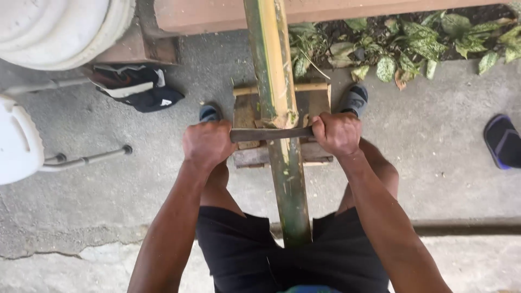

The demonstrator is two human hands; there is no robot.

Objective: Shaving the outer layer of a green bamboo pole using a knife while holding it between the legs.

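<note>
Both hands grip one dark blade (271,134) that lies flat across a long green bamboo pole (282,152). Left hand (208,144) is a tight fist around the left end of the blade. Right hand (337,133) is a tight fist around the right end. The blade touches the pole where green skin meets a paler, yellow part higher up.

The pole runs up the middle of the view, from between the person's legs to the brown ledge (304,12) at the top. It rests on a small wooden stand (247,116) on the grey ground. One foot in a grey sandal (355,100) stands just right of the stand, and another sandal (209,113) peeks out on the left. The person wears black shorts (244,255).

At the top left sits a big white round tub (59,32); what is inside it cannot be seen. Below it lies a black and white cloth (138,87). A white chair (19,144) with metal legs stands at the left edge. Green spotted plants (412,46) grow in dark soil along the ledge. A dark blue slipper (502,142) lies alone, far right.
</note>
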